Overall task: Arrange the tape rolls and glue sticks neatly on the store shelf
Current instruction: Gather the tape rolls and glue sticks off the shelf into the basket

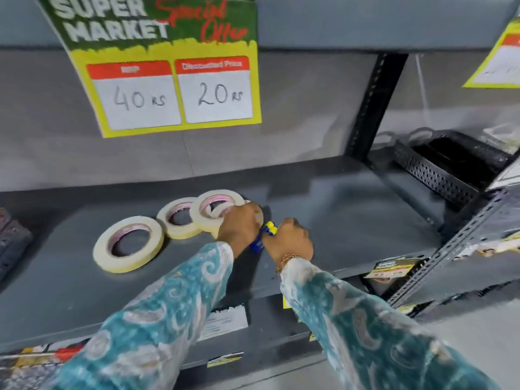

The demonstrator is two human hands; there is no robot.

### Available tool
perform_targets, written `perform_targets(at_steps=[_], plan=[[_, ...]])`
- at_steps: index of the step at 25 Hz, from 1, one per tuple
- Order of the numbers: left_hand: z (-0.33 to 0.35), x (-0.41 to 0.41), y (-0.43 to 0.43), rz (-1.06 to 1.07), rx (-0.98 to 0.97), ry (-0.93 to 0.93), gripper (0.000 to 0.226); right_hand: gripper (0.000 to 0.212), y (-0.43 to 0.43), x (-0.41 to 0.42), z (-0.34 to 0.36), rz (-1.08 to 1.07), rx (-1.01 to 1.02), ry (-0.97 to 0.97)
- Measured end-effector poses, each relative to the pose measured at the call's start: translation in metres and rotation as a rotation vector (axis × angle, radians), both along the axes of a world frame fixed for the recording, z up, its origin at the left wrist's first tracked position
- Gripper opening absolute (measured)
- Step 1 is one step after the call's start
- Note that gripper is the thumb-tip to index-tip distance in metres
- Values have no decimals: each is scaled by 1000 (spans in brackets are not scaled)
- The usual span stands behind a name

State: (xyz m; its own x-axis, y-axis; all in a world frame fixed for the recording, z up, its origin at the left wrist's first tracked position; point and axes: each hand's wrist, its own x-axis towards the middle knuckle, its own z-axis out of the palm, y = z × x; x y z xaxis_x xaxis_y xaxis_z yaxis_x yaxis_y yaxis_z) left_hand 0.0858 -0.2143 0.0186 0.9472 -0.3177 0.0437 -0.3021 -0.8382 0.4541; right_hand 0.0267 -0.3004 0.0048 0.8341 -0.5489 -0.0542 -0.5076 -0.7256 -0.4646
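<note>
Several cream masking tape rolls lie on the grey shelf (351,220). One roll (128,243) lies flat at the left, a second (180,218) behind it, and a third (216,205) leans on it. My left hand (242,225) rests on a further roll at the right end of that row, mostly hiding it. Blue and yellow glue sticks (264,236) show between my two hands. My right hand (289,239) is closed around them from the right; how many sticks it holds is hidden.
A yellow and green price sign (168,71) hangs from the shelf above. A black perforated basket (439,170) stands on the neighbouring shelf at the right, past a dark upright post (371,108). Packaged goods fill the lower shelves.
</note>
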Motion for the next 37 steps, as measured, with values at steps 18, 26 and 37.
perform_targets(at_steps=[18,26,37], plan=[[-6,-45,6,-266,255,5,31,32,-3,0,37,-24,-27,-262],[-7,-112,199,396,-673,-306,22,29,167,-14,45,325,73,-551],[-188,-272,483,899,-327,213,30,28,444,-123,-156,1443,-267,355]])
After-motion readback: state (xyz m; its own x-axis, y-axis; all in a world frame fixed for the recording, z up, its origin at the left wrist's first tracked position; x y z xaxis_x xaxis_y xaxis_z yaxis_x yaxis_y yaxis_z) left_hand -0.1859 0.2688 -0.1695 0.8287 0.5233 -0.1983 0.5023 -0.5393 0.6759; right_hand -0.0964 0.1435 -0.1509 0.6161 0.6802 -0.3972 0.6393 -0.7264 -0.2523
